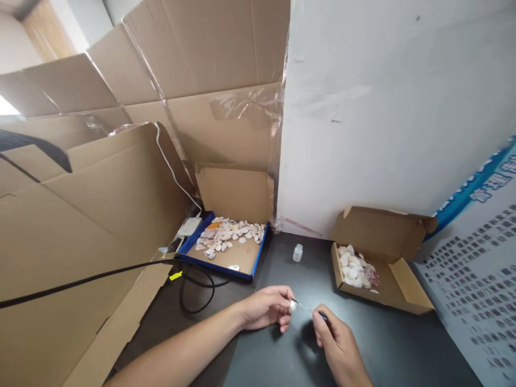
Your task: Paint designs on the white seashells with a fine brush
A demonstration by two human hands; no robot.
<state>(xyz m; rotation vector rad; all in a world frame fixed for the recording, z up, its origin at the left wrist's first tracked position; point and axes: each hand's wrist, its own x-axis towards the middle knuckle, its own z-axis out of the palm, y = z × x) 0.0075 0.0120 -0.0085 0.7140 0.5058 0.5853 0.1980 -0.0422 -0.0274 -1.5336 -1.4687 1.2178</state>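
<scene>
My left hand (269, 307) pinches a small whitish shell (293, 306) between thumb and fingers above the dark table. In my right hand (334, 336) is a thin brush (305, 307) with a black cap-like handle, pointing left. Its dark tip reaches the shell's upper edge; whether it touches cannot be made out. Beyond both hands stands a small clear glass bottle (297, 253) with a pale label, upright, its neck without a visible cap.
A blue-edged cardboard box (253, 266) with many shells stands at left. Another open cardboard box (387, 302) holds whitish shells at right. A black cable (149, 264) loops beside the left box. Cardboard panels (217, 48) and a white wall (387, 107) rise behind.
</scene>
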